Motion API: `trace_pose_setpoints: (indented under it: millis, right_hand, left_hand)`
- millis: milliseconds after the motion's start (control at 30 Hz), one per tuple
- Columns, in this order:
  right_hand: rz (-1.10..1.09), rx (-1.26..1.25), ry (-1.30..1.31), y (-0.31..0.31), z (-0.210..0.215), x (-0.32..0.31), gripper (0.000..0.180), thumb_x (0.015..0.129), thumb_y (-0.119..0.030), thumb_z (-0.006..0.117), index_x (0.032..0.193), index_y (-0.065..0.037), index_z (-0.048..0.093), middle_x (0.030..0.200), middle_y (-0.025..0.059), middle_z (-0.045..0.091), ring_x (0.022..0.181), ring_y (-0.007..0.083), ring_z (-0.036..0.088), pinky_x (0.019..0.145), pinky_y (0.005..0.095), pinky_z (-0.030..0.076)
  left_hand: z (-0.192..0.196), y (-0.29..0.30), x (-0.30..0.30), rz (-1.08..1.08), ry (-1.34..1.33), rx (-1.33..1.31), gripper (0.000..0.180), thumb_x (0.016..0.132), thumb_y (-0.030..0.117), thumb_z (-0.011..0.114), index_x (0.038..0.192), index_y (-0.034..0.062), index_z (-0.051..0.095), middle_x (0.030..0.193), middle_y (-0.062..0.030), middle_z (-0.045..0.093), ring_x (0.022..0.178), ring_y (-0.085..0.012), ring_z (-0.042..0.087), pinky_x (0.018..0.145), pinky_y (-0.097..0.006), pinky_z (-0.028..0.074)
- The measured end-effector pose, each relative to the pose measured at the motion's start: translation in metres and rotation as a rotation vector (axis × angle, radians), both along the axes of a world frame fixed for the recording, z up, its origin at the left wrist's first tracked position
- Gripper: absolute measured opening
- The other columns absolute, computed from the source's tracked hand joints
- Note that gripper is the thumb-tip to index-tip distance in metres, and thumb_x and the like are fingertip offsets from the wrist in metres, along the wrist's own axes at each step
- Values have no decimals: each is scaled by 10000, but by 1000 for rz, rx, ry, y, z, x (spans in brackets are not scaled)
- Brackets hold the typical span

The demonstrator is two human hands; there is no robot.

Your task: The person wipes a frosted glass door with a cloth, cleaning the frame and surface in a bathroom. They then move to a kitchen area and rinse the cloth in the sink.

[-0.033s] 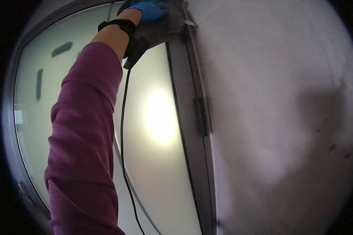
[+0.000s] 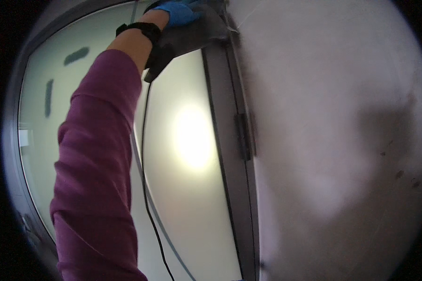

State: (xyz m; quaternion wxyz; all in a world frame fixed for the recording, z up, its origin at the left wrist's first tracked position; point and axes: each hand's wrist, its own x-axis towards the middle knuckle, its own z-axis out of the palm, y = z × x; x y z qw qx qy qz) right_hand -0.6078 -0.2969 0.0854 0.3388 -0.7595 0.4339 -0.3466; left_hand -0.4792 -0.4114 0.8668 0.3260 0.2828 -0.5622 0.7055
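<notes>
My left arm, in a purple sleeve (image 2: 96,159), reaches up to the top of the view. My left hand (image 2: 178,12) wears a blue glove and presses a dark grey thing (image 2: 197,33) that looks like a cloth, beside the upper part of the door frame (image 2: 229,187). The view's upper edge cuts off part of the fingers. Around my wrist is a black band (image 2: 145,30), with a black device (image 2: 159,63) below it. A thin black cable (image 2: 144,154) hangs down from the device. My right hand is out of view.
A frosted glass panel (image 2: 187,225) with a bright glare stands behind my arm. On the frame sits a dark hinge (image 2: 243,136). To the right is a pale wall (image 2: 314,93) with brown spots and shadows. A handle (image 2: 28,225) shows at the far left.
My left arm has shifted slightly left. The dark grey cloth-like thing was blurred and now looks sharper, reaching a little further right. The view has shifted slightly too.
</notes>
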Motion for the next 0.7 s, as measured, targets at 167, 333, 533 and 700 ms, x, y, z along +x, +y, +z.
trace_pose_setpoints:
  millis: [167, 333, 533, 700]
  right_hand:
    - [45, 203, -81, -1, -15, 3, 433, 975, -301, 527, 1331, -55, 526, 1289, 147, 580, 1170, 254, 568, 1011, 327, 429]
    - [77, -111, 45, 1, -5, 10, 363, 973, -228, 540, 1292, -57, 569, 1248, 154, 607, 1135, 253, 598, 980, 322, 467]
    - [9, -43, 12, 31, 21, 19, 371, 974, -259, 531, 1255, -19, 576, 1201, 189, 619, 1091, 277, 617, 934, 357, 483]
    - [-28, -145, 24, 56, 37, 43, 320, 945, -195, 582, 1213, -20, 600, 1111, 192, 650, 1001, 291, 654, 856, 364, 523]
  left_hand:
    - [-26, 20, 46, -34, 62, 243, 513, 975, 401, 377, 1449, 208, 378, 1549, -138, 230, 1437, -394, 133, 1146, -623, 44]
    - [-105, 21, 35, 174, -75, 213, 535, 973, 449, 360, 1449, 203, 371, 1547, -100, 248, 1440, -369, 147, 1129, -641, 92]
    - [-209, 31, 14, -137, -361, 331, 667, 915, 515, 457, 1418, 81, 396, 1511, -178, 298, 1384, -387, 286, 1146, -479, 254]
    - [-328, 31, 31, -103, -480, 750, 657, 882, 508, 542, 1450, 226, 371, 1517, -131, 303, 1407, -320, 276, 1157, -505, 225]
